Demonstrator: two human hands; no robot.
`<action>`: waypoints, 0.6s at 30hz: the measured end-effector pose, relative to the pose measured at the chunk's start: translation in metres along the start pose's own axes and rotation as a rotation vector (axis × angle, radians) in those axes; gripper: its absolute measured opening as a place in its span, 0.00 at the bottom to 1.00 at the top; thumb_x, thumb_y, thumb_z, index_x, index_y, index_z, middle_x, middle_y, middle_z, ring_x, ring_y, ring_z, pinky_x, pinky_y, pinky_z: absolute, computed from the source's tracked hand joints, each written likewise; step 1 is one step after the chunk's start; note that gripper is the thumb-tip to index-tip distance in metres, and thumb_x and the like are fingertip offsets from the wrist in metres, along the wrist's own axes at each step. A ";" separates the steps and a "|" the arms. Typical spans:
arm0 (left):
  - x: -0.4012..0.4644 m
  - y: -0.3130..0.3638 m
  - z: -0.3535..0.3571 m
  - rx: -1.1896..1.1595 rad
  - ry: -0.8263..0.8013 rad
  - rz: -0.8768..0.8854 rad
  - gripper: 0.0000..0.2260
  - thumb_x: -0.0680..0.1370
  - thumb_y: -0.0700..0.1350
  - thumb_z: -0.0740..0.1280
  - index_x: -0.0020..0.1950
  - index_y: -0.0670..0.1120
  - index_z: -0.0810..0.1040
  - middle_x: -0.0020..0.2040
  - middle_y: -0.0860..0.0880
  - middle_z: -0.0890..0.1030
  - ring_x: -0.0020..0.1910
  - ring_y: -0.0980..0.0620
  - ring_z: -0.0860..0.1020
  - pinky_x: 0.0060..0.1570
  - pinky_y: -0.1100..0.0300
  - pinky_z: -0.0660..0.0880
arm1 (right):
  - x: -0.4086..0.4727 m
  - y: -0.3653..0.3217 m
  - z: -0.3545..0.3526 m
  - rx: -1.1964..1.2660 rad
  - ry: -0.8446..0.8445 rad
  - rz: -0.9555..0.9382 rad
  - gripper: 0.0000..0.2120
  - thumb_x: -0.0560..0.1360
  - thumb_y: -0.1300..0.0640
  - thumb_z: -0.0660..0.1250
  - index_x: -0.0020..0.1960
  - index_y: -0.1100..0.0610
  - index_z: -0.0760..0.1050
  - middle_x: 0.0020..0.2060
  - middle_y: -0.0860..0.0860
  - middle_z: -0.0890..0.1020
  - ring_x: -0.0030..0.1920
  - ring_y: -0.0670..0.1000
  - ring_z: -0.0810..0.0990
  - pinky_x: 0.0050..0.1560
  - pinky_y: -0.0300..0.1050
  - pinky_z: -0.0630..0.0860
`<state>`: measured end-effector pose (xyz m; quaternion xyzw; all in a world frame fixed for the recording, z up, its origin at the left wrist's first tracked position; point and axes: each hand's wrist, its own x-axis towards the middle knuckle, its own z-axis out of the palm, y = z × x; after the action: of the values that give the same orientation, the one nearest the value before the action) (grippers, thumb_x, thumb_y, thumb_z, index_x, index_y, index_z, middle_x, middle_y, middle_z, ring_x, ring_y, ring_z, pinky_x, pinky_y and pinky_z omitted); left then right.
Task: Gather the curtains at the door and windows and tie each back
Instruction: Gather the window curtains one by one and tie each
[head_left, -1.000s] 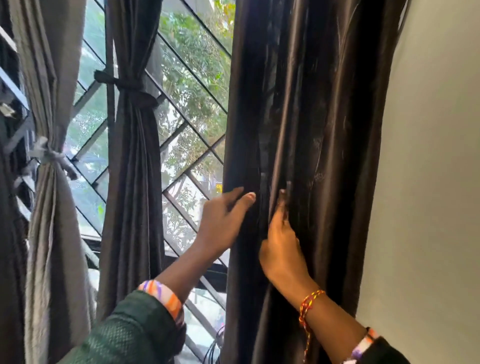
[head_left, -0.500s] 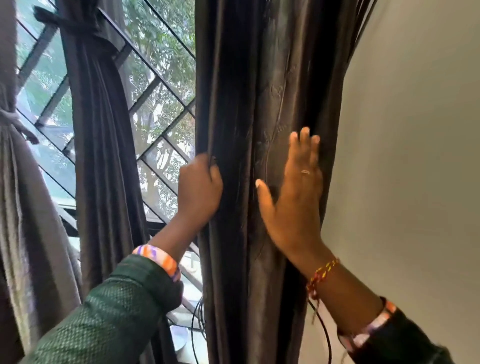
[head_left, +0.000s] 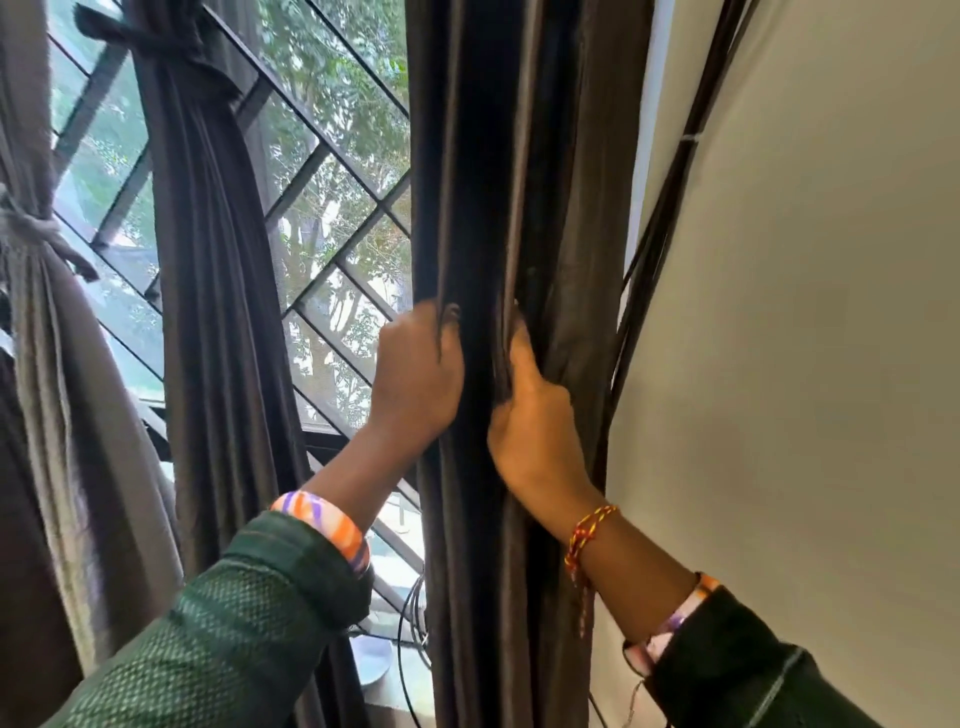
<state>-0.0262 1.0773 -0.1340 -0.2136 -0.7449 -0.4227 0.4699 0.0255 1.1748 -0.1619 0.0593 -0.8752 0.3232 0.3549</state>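
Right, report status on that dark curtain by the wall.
Left hand and right hand both gripping dark curtain. Gathered, not tied. Cables hang alongside.

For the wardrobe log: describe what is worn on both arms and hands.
Left arm: dark green mesh-textured sleeve with an orange, purple and white striped cuff. Right arm: dark sleeve with a similar striped cuff, plus a red-and-yellow braided thread bracelet with dangling ends. No gloves.

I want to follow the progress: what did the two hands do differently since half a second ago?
The right hand, flat on the dark curtain before, has closed and now pinches its folds. The left hand keeps gripping the curtain's left edge. Both other curtains by the window stay tied back.
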 end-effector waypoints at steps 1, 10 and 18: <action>-0.001 0.002 0.002 -0.030 -0.005 -0.002 0.12 0.79 0.40 0.58 0.35 0.44 0.69 0.26 0.51 0.67 0.25 0.54 0.66 0.30 0.62 0.57 | -0.003 0.001 0.004 0.014 -0.061 0.014 0.39 0.76 0.67 0.59 0.76 0.45 0.41 0.54 0.60 0.80 0.53 0.59 0.81 0.59 0.57 0.75; -0.005 0.011 0.012 -0.026 -0.006 0.017 0.10 0.76 0.43 0.64 0.38 0.38 0.76 0.31 0.46 0.72 0.30 0.49 0.70 0.30 0.64 0.58 | -0.027 -0.003 0.014 -0.203 -0.398 -0.032 0.23 0.77 0.62 0.58 0.71 0.61 0.60 0.64 0.61 0.71 0.60 0.64 0.74 0.59 0.53 0.72; 0.007 -0.029 -0.013 0.185 0.065 -0.017 0.06 0.72 0.31 0.59 0.41 0.29 0.73 0.37 0.30 0.77 0.36 0.34 0.74 0.34 0.63 0.53 | -0.009 0.004 -0.020 -0.459 0.572 -0.408 0.44 0.72 0.57 0.67 0.76 0.52 0.41 0.75 0.59 0.46 0.75 0.55 0.39 0.73 0.58 0.49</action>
<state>-0.0433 1.0497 -0.1373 -0.1492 -0.7667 -0.3630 0.5080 0.0423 1.1893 -0.1592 0.0588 -0.7609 0.0462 0.6445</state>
